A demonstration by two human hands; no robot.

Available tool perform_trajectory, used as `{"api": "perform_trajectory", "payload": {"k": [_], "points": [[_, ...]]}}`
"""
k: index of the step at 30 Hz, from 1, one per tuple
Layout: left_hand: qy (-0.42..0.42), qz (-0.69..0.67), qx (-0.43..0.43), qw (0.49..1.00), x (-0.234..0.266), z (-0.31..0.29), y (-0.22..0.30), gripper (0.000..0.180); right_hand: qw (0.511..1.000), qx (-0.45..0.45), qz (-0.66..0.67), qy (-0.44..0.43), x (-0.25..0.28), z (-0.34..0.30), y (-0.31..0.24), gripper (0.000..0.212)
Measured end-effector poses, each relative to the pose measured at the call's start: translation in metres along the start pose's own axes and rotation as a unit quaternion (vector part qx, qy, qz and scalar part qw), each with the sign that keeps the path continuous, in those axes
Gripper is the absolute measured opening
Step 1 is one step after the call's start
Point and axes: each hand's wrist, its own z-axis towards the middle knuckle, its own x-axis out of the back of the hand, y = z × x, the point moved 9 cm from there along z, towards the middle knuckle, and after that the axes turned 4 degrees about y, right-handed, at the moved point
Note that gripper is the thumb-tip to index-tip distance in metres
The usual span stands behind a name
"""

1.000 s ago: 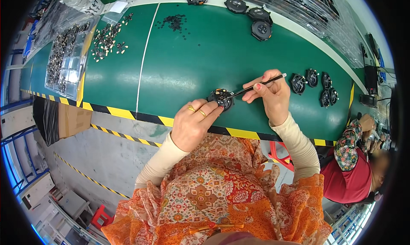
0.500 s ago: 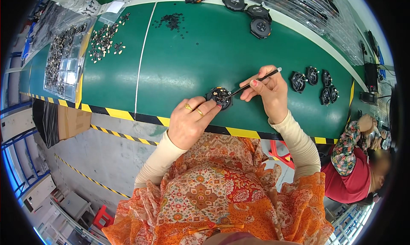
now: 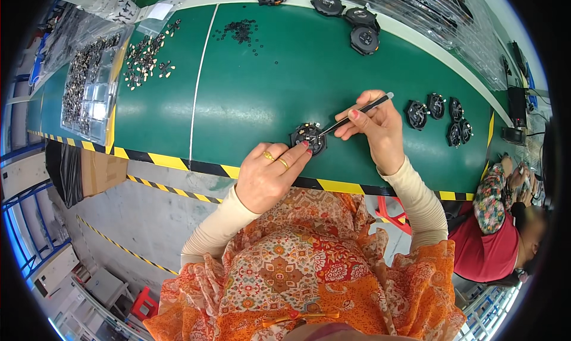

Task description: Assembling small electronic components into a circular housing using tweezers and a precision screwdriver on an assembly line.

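In front of me on the green table lies a round black watch case (image 3: 308, 140), its open inside with small metal parts facing up. My left hand (image 3: 270, 171), two rings on it, steadies the case at its near side, fingertips on its rim and inside. Held like a pen in my right hand (image 3: 380, 127) is a slim black pair of tweezers (image 3: 357, 115) with a pale rear end. The tweezers' fine tips point down into the right part of the case; whether they grip a tiny part is too small to tell.
Several similar watch cases (image 3: 436, 106) lie to the right, others (image 3: 364, 39) along the far edge. Small black pieces (image 3: 240, 30) are heaped beyond my hands. Loose small parts (image 3: 143, 58) and a clear compartment box (image 3: 89, 91) are at left. A co-worker (image 3: 493, 240) sits at right.
My left hand has shifted slightly down, its fingers now lying lower on the watch case. The tweezers stay at the case with little movement.
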Motion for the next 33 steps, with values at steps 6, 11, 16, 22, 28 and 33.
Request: {"api": "perform_trajectory", "payload": {"k": [6,11,16,22,28,33], "points": [[-0.021,-0.001,0.026,0.999,0.0,0.0,0.001,0.041,0.877,0.342,-0.335,-0.045,-0.027,-0.031,-0.063,0.031],[-0.011,0.011,0.014,1.0,-0.002,-0.001,0.001,0.041,0.765,0.339,-0.528,-0.147,-0.063,-0.052,-0.018,0.048],[-0.007,0.006,0.012,1.0,-0.004,-0.001,0.001,0.041,0.734,0.364,-0.559,-0.129,-0.065,-0.054,-0.013,0.05],[-0.004,-0.045,0.022,0.999,-0.003,0.001,-0.004,0.041,0.709,0.376,-0.582,-0.129,-0.064,-0.053,-0.008,0.049],[-0.007,-0.05,0.001,0.999,-0.001,-0.001,-0.003,0.041,0.706,0.39,-0.581,-0.114,-0.063,-0.056,-0.009,0.049],[-0.004,-0.018,-0.018,1.0,-0.002,-0.003,0.0,0.04,0.701,0.394,-0.584,-0.11,-0.065,-0.056,-0.01,0.05]]}}
